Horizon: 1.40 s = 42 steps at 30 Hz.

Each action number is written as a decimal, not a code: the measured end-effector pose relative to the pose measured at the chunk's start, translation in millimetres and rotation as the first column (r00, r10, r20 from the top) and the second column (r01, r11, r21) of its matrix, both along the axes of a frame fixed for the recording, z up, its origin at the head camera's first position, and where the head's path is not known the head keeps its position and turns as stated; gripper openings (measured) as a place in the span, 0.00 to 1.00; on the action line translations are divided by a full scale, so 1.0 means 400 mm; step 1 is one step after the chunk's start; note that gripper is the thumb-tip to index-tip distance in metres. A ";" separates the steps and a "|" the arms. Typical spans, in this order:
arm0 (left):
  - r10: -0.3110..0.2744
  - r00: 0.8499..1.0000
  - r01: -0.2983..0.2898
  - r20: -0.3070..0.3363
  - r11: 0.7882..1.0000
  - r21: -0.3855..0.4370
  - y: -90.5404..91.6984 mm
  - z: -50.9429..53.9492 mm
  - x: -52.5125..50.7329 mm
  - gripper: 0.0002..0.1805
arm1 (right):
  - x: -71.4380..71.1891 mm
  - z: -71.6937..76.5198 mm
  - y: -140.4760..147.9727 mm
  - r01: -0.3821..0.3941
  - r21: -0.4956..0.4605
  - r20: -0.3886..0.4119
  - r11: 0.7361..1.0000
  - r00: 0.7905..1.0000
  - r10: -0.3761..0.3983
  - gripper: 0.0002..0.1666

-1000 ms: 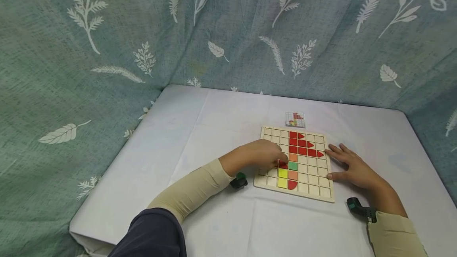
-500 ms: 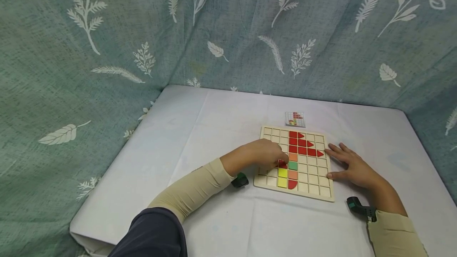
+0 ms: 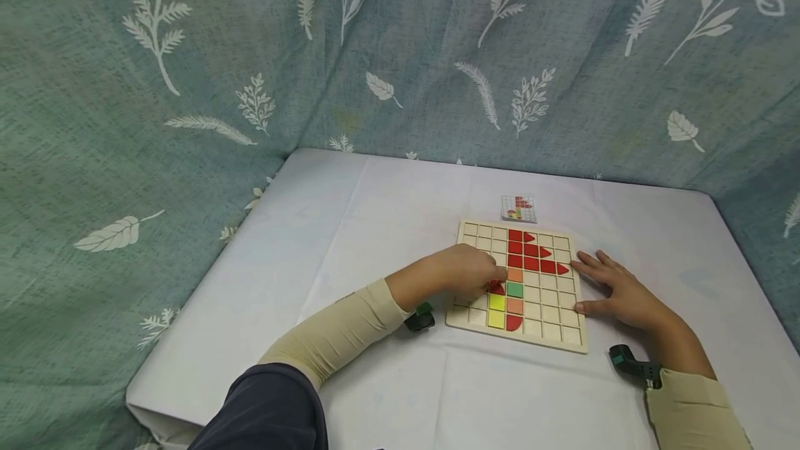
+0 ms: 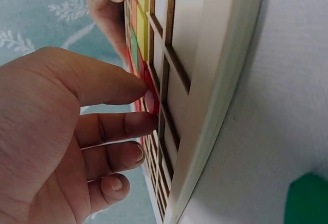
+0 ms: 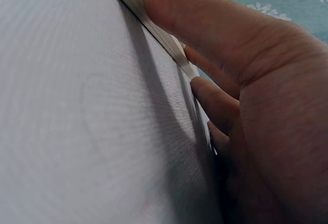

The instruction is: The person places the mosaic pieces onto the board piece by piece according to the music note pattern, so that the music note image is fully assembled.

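A square wooden grid board (image 3: 550, 311) lies on the table, with coloured tiles in some of its cells. Over its left half is my left hand (image 3: 469, 271), thumb and index finger pinching a small red tile (image 4: 150, 97) at a cell left of the green tile (image 3: 515, 289). Just below that cell sits a yellow tile (image 3: 496, 303). The red tile's full outline is partly hidden by the fingers. At the board's right edge, my right hand (image 3: 625, 297) rests with thumb and fingers spread, touching the rim (image 5: 169, 42).
Behind the board lies a small pattern card (image 3: 519, 209) printed with a coloured figure on a grid. Red tiles (image 3: 531, 264) fill several cells in the upper rows. A leaf-patterned cloth (image 3: 400, 54) hangs behind the white-covered table (image 3: 350, 228).
A little more of the red tile shows under my left fingertips, and it seems slightly turned. My right hand stays where it was at the board's edge.
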State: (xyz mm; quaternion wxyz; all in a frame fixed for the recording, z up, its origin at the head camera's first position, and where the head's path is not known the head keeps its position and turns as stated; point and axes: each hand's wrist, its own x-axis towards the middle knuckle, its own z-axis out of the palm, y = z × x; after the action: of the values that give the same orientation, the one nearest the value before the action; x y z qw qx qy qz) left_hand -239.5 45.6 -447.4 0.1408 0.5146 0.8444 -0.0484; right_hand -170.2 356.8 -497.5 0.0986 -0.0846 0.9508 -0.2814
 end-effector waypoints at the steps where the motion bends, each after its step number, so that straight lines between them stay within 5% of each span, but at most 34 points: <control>1: 0.009 1.000 -0.009 0.002 1.000 -0.002 -0.003 0.000 0.000 0.15 | 0.000 0.000 0.000 -0.002 0.001 0.000 1.000 1.000 0.002 0.61; 12: 0.033 0.999 -0.029 -0.043 0.994 0.101 -0.090 0.008 -0.022 0.13 | 0.000 0.000 0.001 -0.003 -0.002 0.006 1.000 1.000 0.003 0.61; 24: 0.146 0.989 -0.144 -0.009 0.984 0.108 -0.217 0.008 -0.020 0.16 | 0.002 -0.001 0.008 0.007 -0.005 0.011 1.000 1.000 -0.007 0.61; 42: 0.278 0.960 -0.276 0.008 0.948 0.160 -0.391 -0.013 0.039 0.18 | 0.001 -0.003 0.006 -0.003 -0.031 0.021 1.000 1.000 0.003 0.63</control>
State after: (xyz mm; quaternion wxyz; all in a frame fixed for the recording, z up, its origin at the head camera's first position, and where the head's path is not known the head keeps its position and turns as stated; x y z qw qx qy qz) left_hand -223.9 -110.7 -452.6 0.0981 0.4001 0.9105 0.0358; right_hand -169.8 359.3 -498.7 0.1078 -0.0846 0.9450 -0.2969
